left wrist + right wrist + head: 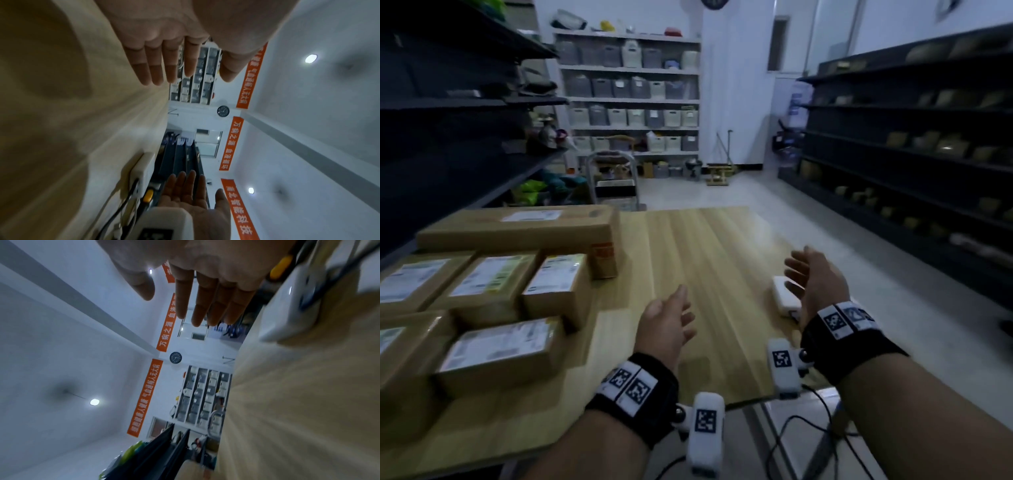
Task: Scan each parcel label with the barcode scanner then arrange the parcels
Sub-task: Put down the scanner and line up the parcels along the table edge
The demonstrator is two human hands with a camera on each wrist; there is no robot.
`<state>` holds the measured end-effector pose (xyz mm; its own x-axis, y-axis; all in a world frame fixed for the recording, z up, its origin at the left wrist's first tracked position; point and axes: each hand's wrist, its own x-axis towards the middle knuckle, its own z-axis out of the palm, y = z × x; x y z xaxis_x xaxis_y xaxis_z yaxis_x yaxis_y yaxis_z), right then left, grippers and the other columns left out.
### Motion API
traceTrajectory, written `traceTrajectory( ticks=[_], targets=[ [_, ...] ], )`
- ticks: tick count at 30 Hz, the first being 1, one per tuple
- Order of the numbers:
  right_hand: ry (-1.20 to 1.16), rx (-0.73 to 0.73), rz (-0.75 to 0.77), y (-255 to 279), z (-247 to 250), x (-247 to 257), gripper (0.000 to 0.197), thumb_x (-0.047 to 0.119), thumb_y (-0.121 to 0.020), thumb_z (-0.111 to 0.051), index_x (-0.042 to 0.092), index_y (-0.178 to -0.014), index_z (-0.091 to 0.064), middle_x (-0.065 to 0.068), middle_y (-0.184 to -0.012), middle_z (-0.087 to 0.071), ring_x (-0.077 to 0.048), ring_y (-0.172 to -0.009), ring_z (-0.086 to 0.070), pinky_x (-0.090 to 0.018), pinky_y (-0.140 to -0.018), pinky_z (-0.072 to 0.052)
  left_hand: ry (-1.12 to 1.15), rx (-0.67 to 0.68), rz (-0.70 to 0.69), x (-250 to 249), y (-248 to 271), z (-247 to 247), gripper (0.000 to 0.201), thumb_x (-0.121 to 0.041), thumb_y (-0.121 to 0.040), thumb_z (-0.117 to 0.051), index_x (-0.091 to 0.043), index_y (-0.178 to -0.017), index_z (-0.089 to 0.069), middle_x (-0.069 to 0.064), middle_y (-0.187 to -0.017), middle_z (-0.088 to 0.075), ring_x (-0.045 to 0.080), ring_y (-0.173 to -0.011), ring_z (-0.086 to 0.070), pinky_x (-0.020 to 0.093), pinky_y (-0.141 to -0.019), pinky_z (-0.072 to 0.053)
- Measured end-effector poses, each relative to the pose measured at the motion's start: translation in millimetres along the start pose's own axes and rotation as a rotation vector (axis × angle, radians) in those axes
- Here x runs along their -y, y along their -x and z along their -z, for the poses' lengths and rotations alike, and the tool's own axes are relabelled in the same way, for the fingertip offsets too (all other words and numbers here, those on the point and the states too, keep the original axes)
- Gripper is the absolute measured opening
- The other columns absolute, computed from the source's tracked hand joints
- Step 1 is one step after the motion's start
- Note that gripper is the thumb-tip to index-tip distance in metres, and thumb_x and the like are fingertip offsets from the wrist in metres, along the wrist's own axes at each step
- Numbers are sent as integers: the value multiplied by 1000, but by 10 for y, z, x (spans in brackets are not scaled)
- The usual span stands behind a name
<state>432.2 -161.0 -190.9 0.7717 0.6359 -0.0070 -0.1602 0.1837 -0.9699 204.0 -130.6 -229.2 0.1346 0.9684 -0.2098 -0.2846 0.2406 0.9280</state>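
Several brown cardboard parcels with white labels sit grouped on the left of the wooden table (pixel 705 246): a long one (pixel 517 228) at the back, three smaller ones (pixel 491 284) in a row, and more in front (pixel 500 353). My left hand (pixel 671 320) hovers open over the table's middle, palm turned right, holding nothing. My right hand (pixel 813 275) is open too, palm turned left, just above a white corded device (pixel 786 296). A yellow-buttoned part (pixel 148 195) lies beside that device, mostly hidden. The wrist views show straight fingers (pixel 158 68) (pixel 205 301) on both hands.
Dark shelving runs along the left (pixel 448 120) and right (pixel 911 154) sides. White shelves with grey bins (pixel 633 89) stand at the back, and a trolley (pixel 613 178) stands just behind the table. Black cables (pixel 808 428) hang off the table's near edge.
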Motion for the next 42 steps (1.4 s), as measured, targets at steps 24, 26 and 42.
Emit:
traceTrajectory(
  ticks=[24, 26, 42],
  targets=[
    [1118, 152, -223, -1031, 1234, -39, 36, 36, -83, -92, 28, -63, -63, -12, -103, -72, -34, -101, -72, -43, -96, -61, -30, 390, 253, 722, -171, -1873, 55, -60, -108, -57, -7, -106, -69, 22, -121, -76, 35, -114, -76, 44, -99, -64],
    [1095, 127, -222, -1016, 1231, -19, 24, 37, -82, -92, 29, -69, -73, -9, -102, -75, -29, -94, -73, -38, -89, -61, -30, 392, 260, 716, -161, -1888, 53, -59, -108, -58, -7, -103, -69, 26, -124, -75, 38, -118, -74, 43, -98, -64],
    [563, 73, -29, -722, 521, 489, 42, 38, -66, -100, 17, -99, -85, -6, -86, -83, -26, -80, -82, -47, -82, -68, -10, 398, 50, 240, -157, -1481, 13, -17, -110, -66, -7, -117, -72, 19, -123, -76, 30, -104, -75, 49, -97, -64]
  ],
)
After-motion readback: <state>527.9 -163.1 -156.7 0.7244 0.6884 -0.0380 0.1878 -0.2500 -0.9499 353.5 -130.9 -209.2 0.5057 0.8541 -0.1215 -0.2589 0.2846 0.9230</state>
